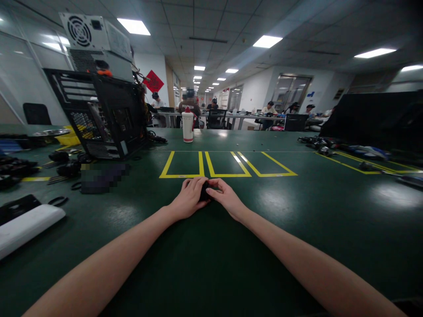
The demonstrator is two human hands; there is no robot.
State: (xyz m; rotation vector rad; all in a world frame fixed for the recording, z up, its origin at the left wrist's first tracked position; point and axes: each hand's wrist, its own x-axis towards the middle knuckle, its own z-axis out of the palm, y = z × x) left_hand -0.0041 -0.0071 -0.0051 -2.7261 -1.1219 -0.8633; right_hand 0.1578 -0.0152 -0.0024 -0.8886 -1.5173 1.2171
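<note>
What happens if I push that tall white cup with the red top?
The tall white cup with the red top might tip if pushed up high, because it's narrow for its height. Once down, it could roll, since its sides look round.

I see a green counter (211, 264), yellow tape outlines (228, 175) upon it, a white cup (187, 127) with red trim, and a black computer case (109, 114).

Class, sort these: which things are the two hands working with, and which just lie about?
In hand:
small black object, between left hand and right hand

Lying about:
white cup with red trim
black metal computer case
long white rounded object
</note>
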